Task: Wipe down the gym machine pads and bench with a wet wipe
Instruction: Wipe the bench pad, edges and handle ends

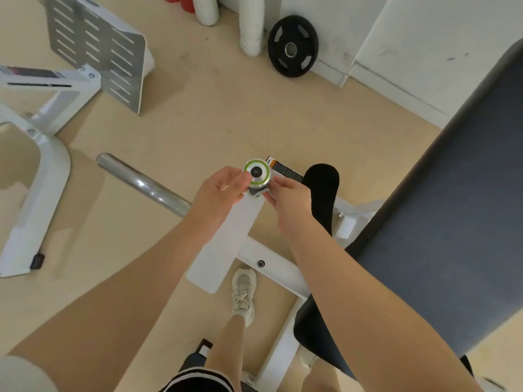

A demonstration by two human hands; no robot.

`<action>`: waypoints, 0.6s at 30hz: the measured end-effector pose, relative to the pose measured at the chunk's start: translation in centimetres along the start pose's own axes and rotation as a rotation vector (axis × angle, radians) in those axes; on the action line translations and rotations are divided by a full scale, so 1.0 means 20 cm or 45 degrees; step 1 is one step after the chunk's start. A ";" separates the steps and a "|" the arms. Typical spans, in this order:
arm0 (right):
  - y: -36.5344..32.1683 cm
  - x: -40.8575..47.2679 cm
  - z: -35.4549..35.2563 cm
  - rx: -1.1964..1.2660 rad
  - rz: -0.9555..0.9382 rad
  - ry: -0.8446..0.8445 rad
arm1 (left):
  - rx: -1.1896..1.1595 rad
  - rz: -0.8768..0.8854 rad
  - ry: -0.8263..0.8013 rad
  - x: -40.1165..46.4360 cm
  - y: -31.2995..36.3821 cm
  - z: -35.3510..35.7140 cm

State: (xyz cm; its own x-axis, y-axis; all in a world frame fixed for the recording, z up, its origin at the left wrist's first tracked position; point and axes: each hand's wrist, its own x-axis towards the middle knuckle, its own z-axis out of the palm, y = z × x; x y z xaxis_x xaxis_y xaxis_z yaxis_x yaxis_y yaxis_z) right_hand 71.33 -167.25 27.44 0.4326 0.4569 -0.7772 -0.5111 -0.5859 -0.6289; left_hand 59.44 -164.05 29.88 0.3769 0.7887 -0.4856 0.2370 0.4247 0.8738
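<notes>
Right now you are pinching the green-ringed knob point(257, 173) with your left hand point(223, 185) at its 9 o'clock and your right hand point(285, 193) at 4 o'clock; the dark bench pad point(452, 222) is lying at 3 o'clock.

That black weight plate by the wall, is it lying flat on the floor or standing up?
Standing up. The weight plate is on its edge on the floor, tilted back against the white wall, its round face and centre hole turned toward the room.
</notes>
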 end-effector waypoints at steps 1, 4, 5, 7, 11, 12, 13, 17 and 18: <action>-0.01 -0.04 -0.01 0.009 -0.058 -0.034 | -0.002 -0.012 -0.012 0.00 0.01 -0.01; -0.04 -0.15 -0.07 0.189 -0.182 -0.210 | 0.006 -0.056 -0.031 0.00 0.03 -0.02; -0.04 -0.18 -0.09 0.283 -0.192 -0.267 | 0.011 -0.065 -0.034 0.00 0.04 -0.02; -0.06 -0.19 -0.14 0.352 -0.208 -0.260 | 0.008 -0.071 -0.050 0.00 0.05 -0.01; -0.03 -0.04 -0.10 0.058 -0.062 0.092 | -0.007 -0.051 -0.078 0.01 0.04 -0.03; -0.02 -0.02 -0.06 0.008 -0.008 0.083 | -0.010 -0.047 -0.088 0.02 0.03 -0.03; -0.01 0.00 -0.03 -0.021 0.025 0.028 | -0.011 -0.043 -0.094 0.02 0.03 -0.04; -0.04 0.01 0.00 -0.065 -0.036 -0.162 | 0.004 -0.046 -0.064 0.05 0.00 -0.05; -0.06 0.00 -0.03 -0.068 -0.098 -0.244 | 0.004 -0.048 -0.061 0.06 0.00 -0.05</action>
State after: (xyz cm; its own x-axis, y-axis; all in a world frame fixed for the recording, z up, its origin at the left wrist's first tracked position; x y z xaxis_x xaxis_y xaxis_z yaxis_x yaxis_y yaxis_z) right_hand 72.43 -166.94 28.32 0.3171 0.6174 -0.7199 -0.4398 -0.5768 -0.6884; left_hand 58.97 -162.74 29.35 0.4104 0.7500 -0.5188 0.2542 0.4522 0.8549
